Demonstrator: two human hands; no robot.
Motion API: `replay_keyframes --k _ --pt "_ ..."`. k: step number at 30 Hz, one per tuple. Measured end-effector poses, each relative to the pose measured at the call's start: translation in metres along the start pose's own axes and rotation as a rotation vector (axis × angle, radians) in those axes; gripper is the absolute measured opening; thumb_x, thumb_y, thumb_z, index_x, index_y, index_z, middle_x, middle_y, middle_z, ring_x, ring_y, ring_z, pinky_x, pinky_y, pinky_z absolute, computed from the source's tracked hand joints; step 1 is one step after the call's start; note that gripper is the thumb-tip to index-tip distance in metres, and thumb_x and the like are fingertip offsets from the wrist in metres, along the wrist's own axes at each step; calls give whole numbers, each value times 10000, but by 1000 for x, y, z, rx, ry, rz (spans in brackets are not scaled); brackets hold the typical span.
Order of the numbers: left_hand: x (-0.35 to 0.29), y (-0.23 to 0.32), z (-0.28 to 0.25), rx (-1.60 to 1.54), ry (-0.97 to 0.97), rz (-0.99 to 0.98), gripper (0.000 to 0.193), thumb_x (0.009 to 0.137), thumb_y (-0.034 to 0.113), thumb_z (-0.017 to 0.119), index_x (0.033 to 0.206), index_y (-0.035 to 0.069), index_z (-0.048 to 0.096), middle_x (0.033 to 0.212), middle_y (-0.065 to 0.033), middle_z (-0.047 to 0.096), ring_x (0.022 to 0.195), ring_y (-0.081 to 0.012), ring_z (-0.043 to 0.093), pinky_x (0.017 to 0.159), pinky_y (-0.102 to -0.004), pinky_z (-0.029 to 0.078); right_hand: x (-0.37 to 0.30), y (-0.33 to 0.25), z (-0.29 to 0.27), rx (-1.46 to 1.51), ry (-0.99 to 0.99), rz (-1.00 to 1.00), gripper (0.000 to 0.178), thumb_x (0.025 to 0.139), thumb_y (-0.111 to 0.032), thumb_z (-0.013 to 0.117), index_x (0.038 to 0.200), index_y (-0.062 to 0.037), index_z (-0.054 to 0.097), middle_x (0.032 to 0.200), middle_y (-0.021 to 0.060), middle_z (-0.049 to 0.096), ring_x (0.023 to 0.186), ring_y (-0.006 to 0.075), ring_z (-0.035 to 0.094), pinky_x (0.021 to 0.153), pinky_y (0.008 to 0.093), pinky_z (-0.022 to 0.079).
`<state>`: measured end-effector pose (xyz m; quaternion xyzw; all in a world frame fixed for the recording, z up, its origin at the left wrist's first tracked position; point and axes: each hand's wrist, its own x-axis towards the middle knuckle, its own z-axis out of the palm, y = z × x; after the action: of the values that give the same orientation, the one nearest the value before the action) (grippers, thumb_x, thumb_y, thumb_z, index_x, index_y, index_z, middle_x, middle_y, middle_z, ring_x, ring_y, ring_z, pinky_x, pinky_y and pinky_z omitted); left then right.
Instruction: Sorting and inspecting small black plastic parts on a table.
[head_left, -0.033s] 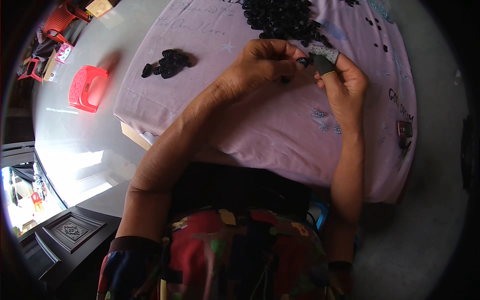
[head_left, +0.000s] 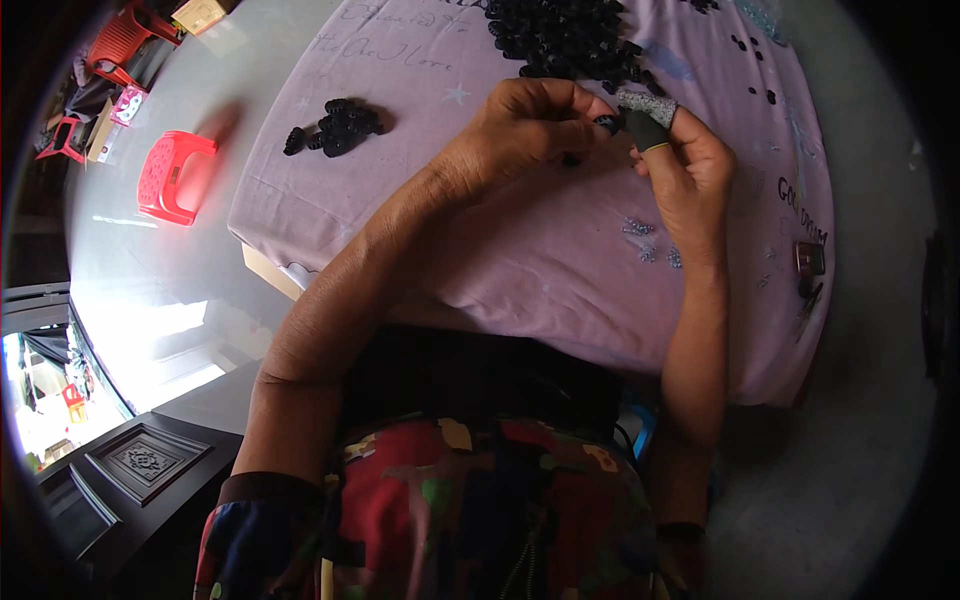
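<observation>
My left hand (head_left: 525,130) pinches a small black plastic piece (head_left: 605,123) between thumb and fingertips. Right against it, my right hand (head_left: 695,165) is closed, with thumb and index finger pressed together at the same piece. A dark green cover (head_left: 648,128) sits on the right thumb and a grey speckled wrap (head_left: 650,104) on the index finger. What lies between the right fingertips is hidden. Beyond the hands is a large pile of small black pieces (head_left: 560,40). A smaller heap of ribbed black pieces (head_left: 345,128) lies to the left. Small silvery bits (head_left: 640,235) lie near my right wrist.
A pink printed cloth (head_left: 540,270) covers the table. Several loose black bits (head_left: 755,55) lie at the far right, and a small dark red-brown object (head_left: 809,260) at the right edge. On the floor to the left stands a red stool (head_left: 175,178); a red chair (head_left: 125,45) is farther back.
</observation>
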<state>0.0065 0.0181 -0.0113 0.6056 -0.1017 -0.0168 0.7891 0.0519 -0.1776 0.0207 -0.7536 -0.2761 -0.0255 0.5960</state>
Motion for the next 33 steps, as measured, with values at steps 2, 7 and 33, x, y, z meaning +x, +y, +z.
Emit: replay_keyframes --k 2,7,33 --pt "-1 0 -1 18 1 -1 199 939 134 718 1127 67 710 902 36 684 810 -62 629 720 -217 471 1 1 -1 -40 -7 -78 201 898 3 608 1058 30 727 810 -23 678 730 16 555 640 188 455" --pt "1 -4 -2 28 -12 5 202 943 134 716 1132 64 709 902 33 680 809 -59 627 721 -214 471 0 0 -4 8 -45 -21 206 878 28 604 1042 33 728 789 -34 654 717 5 525 628 182 428" --pt "0 0 4 117 89 51 158 926 63 704 1071 10 740 862 -12 707 736 -67 632 672 -235 521 -1 -7 -7 39 -69 59 186 869 25 648 1027 26 746 817 -47 667 728 1 543 635 178 437"
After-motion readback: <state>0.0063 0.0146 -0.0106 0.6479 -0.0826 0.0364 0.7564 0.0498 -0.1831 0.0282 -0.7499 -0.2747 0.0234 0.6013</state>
